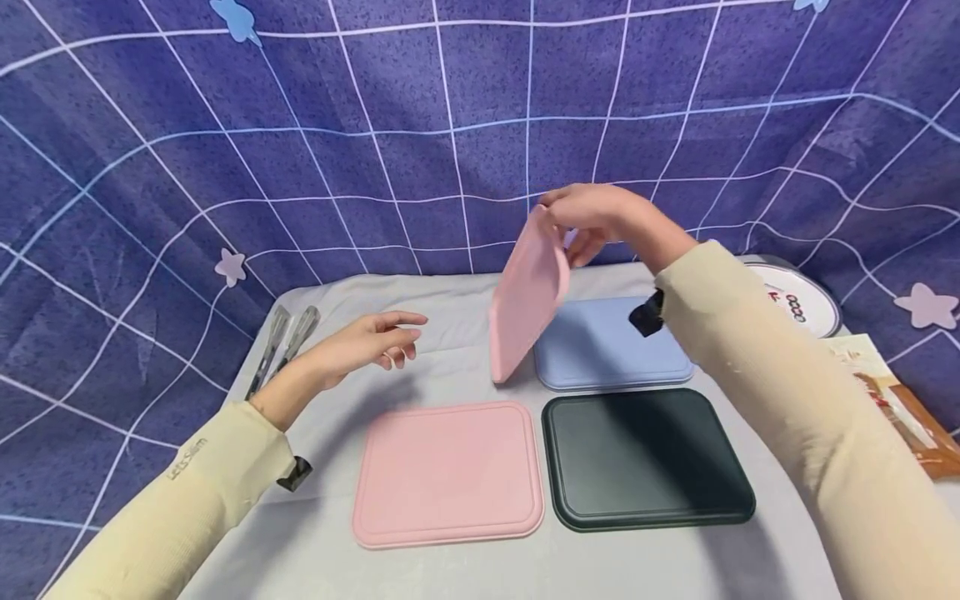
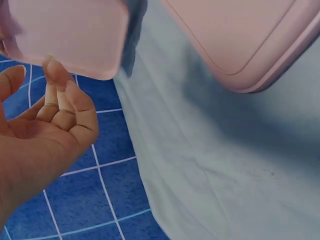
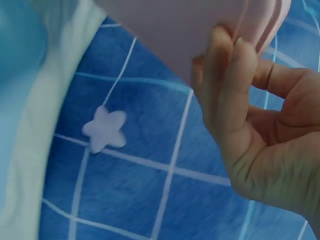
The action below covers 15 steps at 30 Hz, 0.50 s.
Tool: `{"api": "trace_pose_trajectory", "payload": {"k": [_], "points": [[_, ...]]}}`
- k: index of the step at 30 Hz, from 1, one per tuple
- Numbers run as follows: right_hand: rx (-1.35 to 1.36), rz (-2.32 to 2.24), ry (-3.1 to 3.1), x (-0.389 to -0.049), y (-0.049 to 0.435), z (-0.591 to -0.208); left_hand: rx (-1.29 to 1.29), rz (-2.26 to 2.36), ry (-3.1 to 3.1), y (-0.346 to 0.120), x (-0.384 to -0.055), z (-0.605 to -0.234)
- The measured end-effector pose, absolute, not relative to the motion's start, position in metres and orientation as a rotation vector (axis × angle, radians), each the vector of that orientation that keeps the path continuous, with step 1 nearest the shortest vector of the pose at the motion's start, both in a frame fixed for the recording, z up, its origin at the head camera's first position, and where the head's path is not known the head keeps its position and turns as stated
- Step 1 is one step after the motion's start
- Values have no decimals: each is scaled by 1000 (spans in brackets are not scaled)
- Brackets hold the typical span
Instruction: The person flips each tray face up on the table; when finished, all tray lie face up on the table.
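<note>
A thin pink rectangular panel (image 1: pixel 527 296) with rounded corners is held upright and tilted above the cloth. My right hand (image 1: pixel 592 218) pinches its top edge between thumb and fingers; the right wrist view shows this hand (image 3: pixel 250 110) at one corner of the panel (image 3: pixel 170 30). To the left of it, my left hand (image 1: pixel 372 342) hovers with loosely bent fingers and holds nothing. In the left wrist view, the left hand (image 2: pixel 55 120) appears near the raised panel (image 2: pixel 70 35). A second pink rectangular piece (image 1: pixel 450 475) with a grooved border lies flat in front.
Beside the flat pink piece lies a dark green one (image 1: pixel 648 458), with a light blue one (image 1: pixel 611 346) behind it. Metal utensils (image 1: pixel 288 337) lie at the left edge. A white oval item (image 1: pixel 798 300) and a brown package (image 1: pixel 892 400) are at right. A blue patterned cloth (image 1: pixel 480 125) hangs behind.
</note>
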State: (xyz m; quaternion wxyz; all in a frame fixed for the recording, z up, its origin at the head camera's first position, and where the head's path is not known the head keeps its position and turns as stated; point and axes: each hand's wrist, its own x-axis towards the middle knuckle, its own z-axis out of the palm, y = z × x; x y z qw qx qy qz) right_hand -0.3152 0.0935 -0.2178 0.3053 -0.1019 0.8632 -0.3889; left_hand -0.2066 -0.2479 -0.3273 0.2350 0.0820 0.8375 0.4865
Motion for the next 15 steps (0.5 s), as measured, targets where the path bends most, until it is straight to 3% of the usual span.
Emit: {"api": "trace_pose_trajectory", "payload": {"k": [6,15], "points": [[-232,-1196,2120,-322,138,-242,231,1276,2275,-251,-211,-334],[-217,-1402,1938,-321,144,-284,168,1229,2224,-252,-213,-364]]}}
